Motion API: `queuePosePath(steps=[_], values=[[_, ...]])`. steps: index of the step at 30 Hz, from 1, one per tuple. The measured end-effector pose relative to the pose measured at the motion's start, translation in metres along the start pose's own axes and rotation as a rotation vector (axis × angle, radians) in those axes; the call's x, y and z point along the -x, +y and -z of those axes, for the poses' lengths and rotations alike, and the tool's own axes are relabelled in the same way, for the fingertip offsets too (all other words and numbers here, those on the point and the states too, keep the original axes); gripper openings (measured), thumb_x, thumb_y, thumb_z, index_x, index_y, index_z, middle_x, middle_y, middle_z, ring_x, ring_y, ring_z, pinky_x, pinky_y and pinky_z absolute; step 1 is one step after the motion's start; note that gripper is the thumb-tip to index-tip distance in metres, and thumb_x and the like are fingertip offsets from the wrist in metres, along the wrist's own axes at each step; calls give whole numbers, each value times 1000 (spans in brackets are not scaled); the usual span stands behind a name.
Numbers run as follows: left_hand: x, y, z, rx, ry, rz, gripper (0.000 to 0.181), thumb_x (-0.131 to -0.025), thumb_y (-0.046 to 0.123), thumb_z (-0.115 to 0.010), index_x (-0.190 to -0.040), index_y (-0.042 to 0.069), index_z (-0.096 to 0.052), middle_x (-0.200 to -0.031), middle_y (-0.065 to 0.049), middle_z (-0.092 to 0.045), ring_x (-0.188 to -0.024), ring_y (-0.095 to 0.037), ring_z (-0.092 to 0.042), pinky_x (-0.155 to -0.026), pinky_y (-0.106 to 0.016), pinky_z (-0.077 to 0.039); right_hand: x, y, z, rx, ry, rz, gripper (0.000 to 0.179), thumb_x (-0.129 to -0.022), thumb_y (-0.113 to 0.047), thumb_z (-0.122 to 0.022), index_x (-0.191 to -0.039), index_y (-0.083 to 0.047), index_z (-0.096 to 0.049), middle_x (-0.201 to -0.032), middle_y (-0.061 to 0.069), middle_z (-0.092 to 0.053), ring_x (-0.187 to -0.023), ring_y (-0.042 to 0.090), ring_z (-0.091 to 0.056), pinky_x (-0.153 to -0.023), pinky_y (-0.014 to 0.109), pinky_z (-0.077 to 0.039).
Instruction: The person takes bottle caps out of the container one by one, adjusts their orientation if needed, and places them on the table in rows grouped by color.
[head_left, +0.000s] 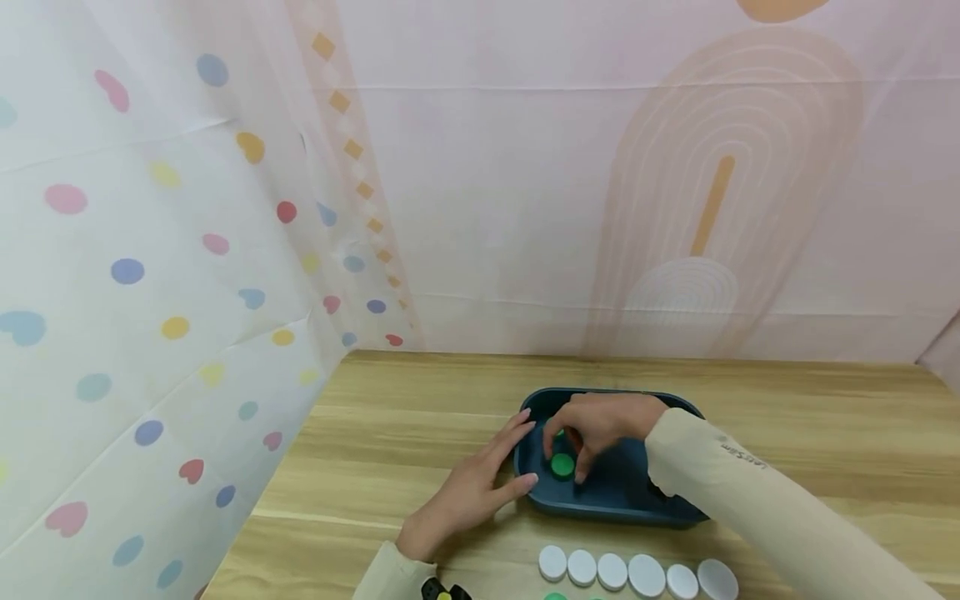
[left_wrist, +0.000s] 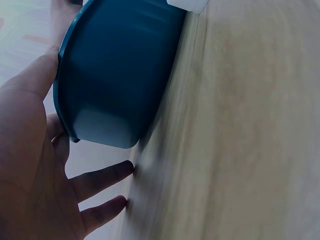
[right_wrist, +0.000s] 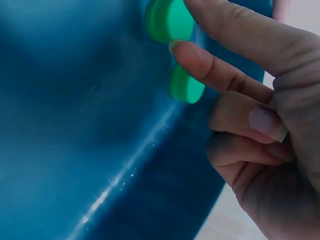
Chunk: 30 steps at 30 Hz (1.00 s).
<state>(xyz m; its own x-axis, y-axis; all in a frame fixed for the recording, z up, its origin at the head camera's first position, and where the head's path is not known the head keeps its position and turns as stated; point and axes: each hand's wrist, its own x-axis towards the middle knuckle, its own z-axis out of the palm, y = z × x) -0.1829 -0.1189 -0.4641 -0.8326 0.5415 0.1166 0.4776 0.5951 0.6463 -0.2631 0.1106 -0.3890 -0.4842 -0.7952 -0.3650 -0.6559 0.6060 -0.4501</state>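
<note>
In the head view my right hand (head_left: 600,425) reaches down into a dark blue tray (head_left: 622,515). Thumb and forefinger stand on opposite sides of a round green cap (head_left: 562,465), fingertips right at its edge. The right wrist view shows that cap (right_wrist: 172,20) at the fingertips, with a second green cap (right_wrist: 186,85) beside it against the tray wall; the other fingers curl toward the palm. My left hand (head_left: 476,492) rests at the tray's left end, fingers spread. Its thumb side lies along the rim (left_wrist: 59,82) in the left wrist view, with two fingertips down by the tabletop.
In front of the tray, several white caps (head_left: 612,572) lie in a row on the wooden table (head_left: 420,417). Part of another green cap (head_left: 555,597) shows at the bottom edge. Printed cloth (head_left: 487,208) hangs behind the table and along its left.
</note>
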Motion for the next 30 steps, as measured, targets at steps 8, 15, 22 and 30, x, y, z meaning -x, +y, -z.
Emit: queuePosePath(steps=[8, 15, 22, 30], values=[[-1, 1, -1, 10, 2, -8, 66, -97, 54, -44, -153, 31, -19, -158, 18, -8, -138, -21, -31, -98, -51, -41, -9, 7, -8, 8, -21, -23, 39, -71, -22, -86, -103, -34, -68, -78, -11, -62, -70, 3, -58, -67, 22, -49], [-2, 2, -2, 10, 7, -17, 65, -97, 54, -44, -153, 30, -20, -158, 18, -8, -138, -19, -30, -99, -51, -41, -10, 12, -12, -15, -45, -60, 38, -70, -21, -86, -99, -35, -65, -80, -11, -60, -72, 5, -57, -65, 24, -49], [-2, 2, -1, 12, 7, -18, 65, -97, 53, -45, -153, 30, -21, -157, 19, -8, -139, -18, -28, -99, -50, -40, -12, 15, -16, -42, -40, -15, 37, -72, -19, -86, -98, -35, -65, -83, -12, -60, -74, 5, -57, -66, 23, -49], [-2, 2, -2, 3, 11, -28, 65, -98, 51, -46, -153, 27, -22, -157, 19, -8, -139, -18, -28, -99, -51, -40, -13, 18, -19, -55, -24, -1, 35, -73, -17, -85, -98, -34, -67, -82, -13, -60, -73, 4, -57, -65, 22, -50]])
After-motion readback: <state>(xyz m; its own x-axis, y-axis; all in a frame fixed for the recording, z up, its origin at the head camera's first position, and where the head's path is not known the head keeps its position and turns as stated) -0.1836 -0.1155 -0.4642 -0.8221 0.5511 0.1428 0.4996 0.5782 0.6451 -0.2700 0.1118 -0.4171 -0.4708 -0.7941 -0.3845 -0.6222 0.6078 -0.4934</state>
